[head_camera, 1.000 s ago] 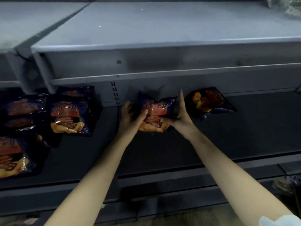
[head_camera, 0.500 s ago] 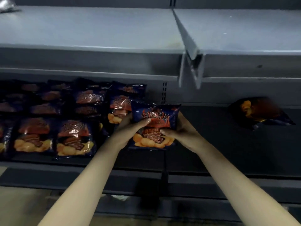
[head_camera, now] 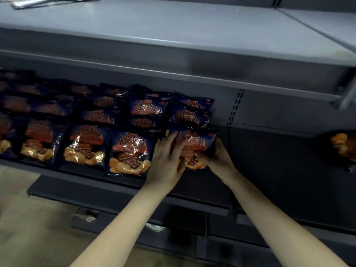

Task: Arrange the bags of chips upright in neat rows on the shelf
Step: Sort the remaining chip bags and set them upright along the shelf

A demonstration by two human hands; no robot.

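Note:
A dark blue and orange chip bag [head_camera: 194, 140] stands at the right end of the front row on the dark shelf [head_camera: 269, 170]. My left hand [head_camera: 166, 160] presses its left side and front, and my right hand [head_camera: 217, 158] grips its lower right corner. Several matching bags [head_camera: 128, 153] fill rows to the left, leaning back one behind another. One loose bag [head_camera: 341, 147] lies on the shelf at the far right, partly cut off by the frame edge.
A grey upper shelf [head_camera: 173, 31] overhangs the rows, with a flat silvery packet [head_camera: 48, 0] at its far left. Below are a dark lower shelf edge [head_camera: 115, 197] and a beige floor [head_camera: 28, 228]. Bare dark shelf lies between the held bag and the loose bag.
Both hands carried the bag leftward from the open shelf to the right end of the front row. The view swung left, bringing more of the filled rows into sight.

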